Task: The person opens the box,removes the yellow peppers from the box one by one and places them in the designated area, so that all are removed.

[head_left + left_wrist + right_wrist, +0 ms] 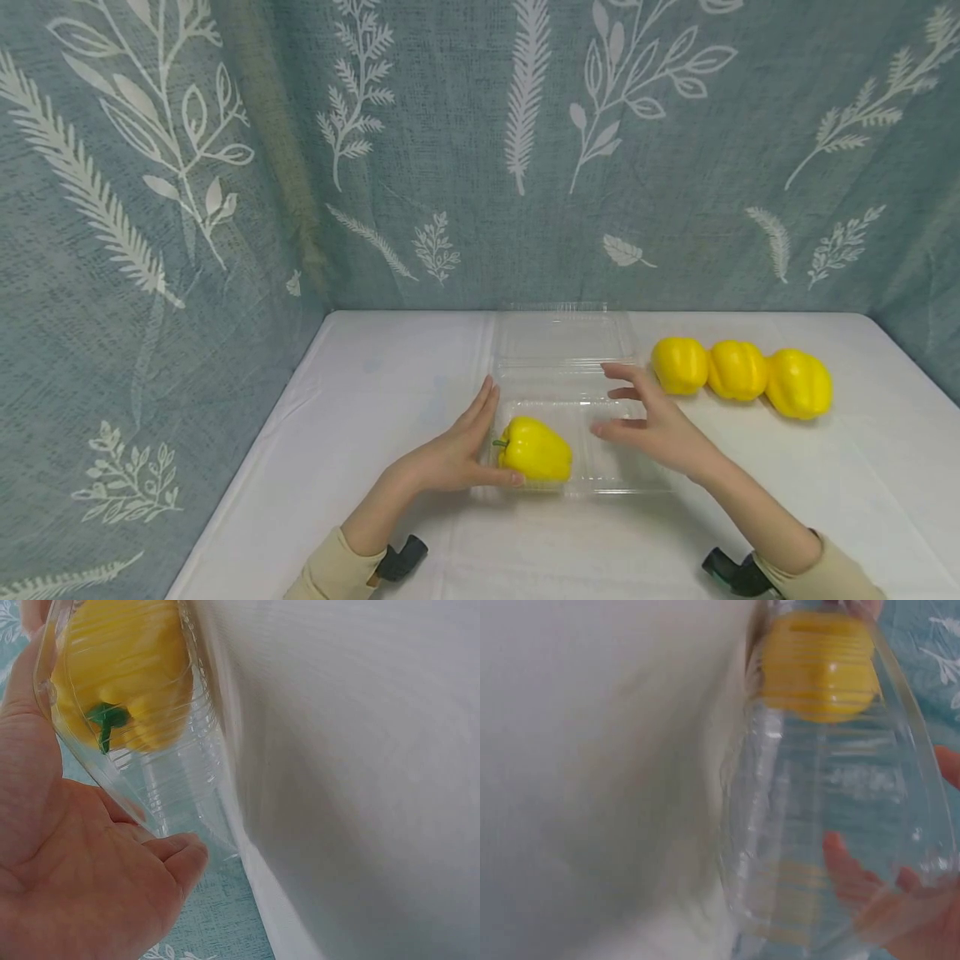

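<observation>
A clear plastic clamshell container [622, 479] lies unfolded on the table, its lid [566, 337] laid back at the far side. One yellow bell pepper [534, 450] with a green stem sits on its side in the left part of the base. My left hand [457, 454] rests at the base's left edge, fingers extended along the side and thumb by the front rim near the pepper. In the left wrist view, the pepper [124, 671] shows through the clear wall. Over the right part of the base, my right hand [660, 429] has its fingers spread, holding nothing.
Three yellow bell peppers [738, 371] lie in a row on the white tablecloth [390, 367], right of the container's lid. A blue-grey leaf-patterned curtain [465, 150] hangs behind the table and along its left side.
</observation>
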`<state>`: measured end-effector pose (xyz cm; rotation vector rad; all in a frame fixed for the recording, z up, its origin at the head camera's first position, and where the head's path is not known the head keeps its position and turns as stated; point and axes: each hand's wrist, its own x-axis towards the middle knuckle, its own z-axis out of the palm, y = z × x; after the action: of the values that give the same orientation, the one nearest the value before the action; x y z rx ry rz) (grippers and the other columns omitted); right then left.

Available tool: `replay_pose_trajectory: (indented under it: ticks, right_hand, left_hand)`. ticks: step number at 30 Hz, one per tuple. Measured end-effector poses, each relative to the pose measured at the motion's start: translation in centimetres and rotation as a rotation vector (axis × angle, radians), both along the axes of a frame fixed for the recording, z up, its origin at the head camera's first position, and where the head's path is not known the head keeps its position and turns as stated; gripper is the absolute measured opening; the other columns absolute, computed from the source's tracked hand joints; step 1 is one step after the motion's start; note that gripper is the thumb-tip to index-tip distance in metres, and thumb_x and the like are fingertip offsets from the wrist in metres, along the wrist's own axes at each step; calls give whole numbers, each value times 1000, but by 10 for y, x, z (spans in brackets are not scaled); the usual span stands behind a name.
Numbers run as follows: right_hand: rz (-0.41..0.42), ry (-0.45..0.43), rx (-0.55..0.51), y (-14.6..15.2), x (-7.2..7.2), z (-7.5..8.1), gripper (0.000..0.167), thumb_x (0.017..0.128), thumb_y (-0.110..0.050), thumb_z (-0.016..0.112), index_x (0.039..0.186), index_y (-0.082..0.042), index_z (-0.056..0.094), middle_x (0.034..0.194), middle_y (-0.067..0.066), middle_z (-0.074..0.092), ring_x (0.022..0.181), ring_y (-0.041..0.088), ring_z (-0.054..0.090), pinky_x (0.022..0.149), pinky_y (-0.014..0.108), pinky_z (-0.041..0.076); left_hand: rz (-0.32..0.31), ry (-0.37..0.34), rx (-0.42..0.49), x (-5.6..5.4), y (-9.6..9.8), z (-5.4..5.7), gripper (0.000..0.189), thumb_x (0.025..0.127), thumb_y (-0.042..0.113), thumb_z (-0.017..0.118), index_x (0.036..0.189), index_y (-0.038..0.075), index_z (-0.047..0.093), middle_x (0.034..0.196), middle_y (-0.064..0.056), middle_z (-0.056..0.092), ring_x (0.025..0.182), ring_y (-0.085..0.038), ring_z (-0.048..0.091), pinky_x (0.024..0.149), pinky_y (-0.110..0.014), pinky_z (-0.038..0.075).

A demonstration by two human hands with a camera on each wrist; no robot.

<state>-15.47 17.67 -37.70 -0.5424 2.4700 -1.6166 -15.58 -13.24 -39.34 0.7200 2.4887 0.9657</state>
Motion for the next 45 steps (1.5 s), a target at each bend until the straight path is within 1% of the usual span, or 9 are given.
replay_pose_trajectory:
  ticks: [6,10,15,18,25,32,38,45]
  right_hand:
    - [58,-21,-7,-10,1,-5,75,85,-19,77,147,-13,34,150,18,32,130,43,40,94,41,51]
    - [84,-39,10,-16,1,-9,75,85,-20,78,147,-18,35,152,15,31,131,41,41,94,38,52]
    - [119,-66,33,-24,1,-13,76,83,-23,79,146,-21,36,152,12,32,132,37,41,94,39,51]
    - [137,-80,50,-30,1,-15,77,83,-26,79,146,-20,36,152,12,32,131,36,41,94,39,52]
    - [194,-69,79,-37,0,-17,77,84,-27,78,147,-15,35,152,12,32,131,36,41,92,39,53]
    - [236,-66,119,-42,0,-15,80,84,-32,78,148,-11,34,153,11,33,131,34,41,91,40,53]
    - [264,-65,144,-46,-2,-16,81,85,-32,77,149,-10,34,153,12,33,131,35,41,92,41,53]
    - [303,-75,148,-49,-4,-17,80,85,-31,77,148,-9,34,152,11,34,131,34,41,93,43,52]
  left_hand:
    - [3,0,-1,1,0,1,121,80,54,75,155,5,-6,159,-13,-21,147,-36,-4,115,-53,17]
    - [6,-7,2,1,0,1,121,80,54,75,156,6,-6,160,-13,-20,147,-36,-3,115,-53,18]
    - [3,-14,9,0,-1,0,120,81,53,75,156,6,-6,160,-13,-21,147,-36,-4,115,-54,18]
    - [0,-11,8,0,-1,0,120,80,53,75,155,6,-6,159,-13,-21,147,-37,-4,115,-54,18]
    - [-3,-11,10,0,-1,-1,120,81,54,74,156,7,-7,159,-13,-21,147,-37,-3,114,-55,19]
    - [-3,-14,8,1,-1,0,120,81,53,75,155,7,-7,159,-13,-21,147,-37,-3,114,-56,19]
    - [-2,-9,3,0,0,0,121,80,54,74,155,7,-7,159,-13,-21,147,-37,-3,114,-56,19]
    - [5,-13,4,0,0,-1,121,80,55,75,156,7,-7,159,-13,-21,147,-37,-3,114,-57,20]
